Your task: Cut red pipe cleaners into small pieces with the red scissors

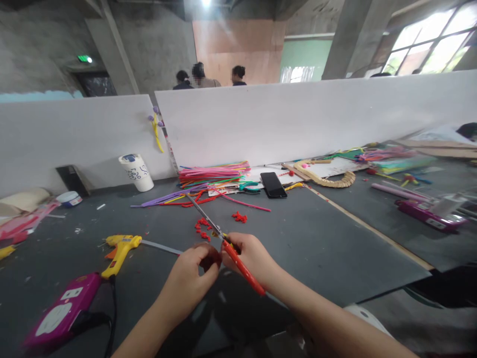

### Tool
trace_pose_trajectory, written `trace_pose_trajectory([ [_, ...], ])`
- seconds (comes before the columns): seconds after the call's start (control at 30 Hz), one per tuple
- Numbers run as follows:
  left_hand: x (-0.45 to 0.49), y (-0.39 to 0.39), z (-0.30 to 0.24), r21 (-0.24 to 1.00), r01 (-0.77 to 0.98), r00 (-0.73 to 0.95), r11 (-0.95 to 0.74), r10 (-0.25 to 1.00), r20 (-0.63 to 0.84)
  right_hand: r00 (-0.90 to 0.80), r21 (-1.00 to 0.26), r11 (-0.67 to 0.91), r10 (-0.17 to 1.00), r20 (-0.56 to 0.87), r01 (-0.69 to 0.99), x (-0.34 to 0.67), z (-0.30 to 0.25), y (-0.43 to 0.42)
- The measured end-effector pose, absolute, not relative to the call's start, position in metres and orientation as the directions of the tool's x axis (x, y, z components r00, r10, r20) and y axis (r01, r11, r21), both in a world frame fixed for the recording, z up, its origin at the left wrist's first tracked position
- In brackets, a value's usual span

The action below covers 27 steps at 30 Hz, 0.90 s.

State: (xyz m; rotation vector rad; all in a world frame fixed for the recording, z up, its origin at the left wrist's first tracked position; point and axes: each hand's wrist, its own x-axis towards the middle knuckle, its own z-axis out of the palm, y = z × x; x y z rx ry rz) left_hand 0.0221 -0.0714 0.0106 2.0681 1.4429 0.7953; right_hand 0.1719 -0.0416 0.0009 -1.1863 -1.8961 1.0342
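My right hand (250, 256) is closed around red-handled scissors (208, 219), whose long metal blades point up and to the left over the table. Close beside it, my left hand (196, 273) has its fingertips pinched near the right fingers; what they hold, if anything, is hidden. Small red cut pieces (203, 226) lie just beyond the hands. Another little red cluster (239, 217) sits a bit to the right of them.
A yellow glue gun (122, 251) and a purple device (65, 311) lie at left. Colourful pipe cleaners (212, 174), a black phone (273, 185) and green-handled pliers (249, 187) lie near the white partition (298, 124). A white cup (137, 173) stands behind left.
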Motion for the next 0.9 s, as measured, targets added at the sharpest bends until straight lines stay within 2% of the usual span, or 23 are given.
trace_pose_trajectory([
  [0.2, 0.021, -0.07, 0.004, 0.528, 0.735, 0.319, -0.424, 0.905, 0.283, -0.362, -0.868, 0.226, 0.93, 0.058, 0.442, 0.171, 0.002, -0.041],
  [0.3, 0.02, -0.071, 0.0, 0.405, 0.766, 0.35, -0.499, 0.852, 0.389, -0.312, -0.932, 0.062, 0.948, -0.057, 0.356, 0.168, -0.001, -0.04],
  [0.4, 0.019, -0.072, -0.004, 0.234, 0.774, 0.406, -0.589, 0.745, 0.529, -0.284, -0.945, -0.097, 0.94, -0.19, 0.313, 0.166, -0.001, -0.039],
  [0.5, 0.019, -0.072, -0.01, 0.068, 0.789, 0.45, -0.611, 0.65, 0.612, -0.273, -0.942, -0.169, 0.929, -0.251, 0.291, 0.164, 0.003, -0.041],
  [0.6, 0.021, -0.072, -0.012, -0.011, 0.8, 0.476, -0.6, 0.624, 0.62, -0.277, -0.942, -0.205, 0.92, -0.278, 0.265, 0.163, 0.008, -0.043],
  [0.67, 0.023, -0.073, -0.011, 0.009, 0.799, 0.473, -0.602, 0.636, 0.61, -0.285, -0.944, -0.215, 0.916, -0.284, 0.251, 0.163, 0.009, -0.044],
  [0.73, 0.024, -0.074, -0.007, 0.127, 0.801, 0.419, -0.586, 0.698, 0.58, -0.291, -0.949, -0.21, 0.916, -0.274, 0.234, 0.163, 0.011, -0.044],
  [0.83, 0.025, -0.074, 0.002, 0.455, 0.762, 0.246, -0.461, 0.856, 0.454, -0.292, -0.964, -0.164, 0.93, -0.221, 0.207, 0.164, 0.012, -0.043],
  [0.9, 0.024, -0.072, 0.007, 0.667, 0.669, 0.139, -0.328, 0.937, 0.321, -0.299, -0.976, -0.119, 0.939, -0.169, 0.18, 0.165, 0.011, -0.042],
])
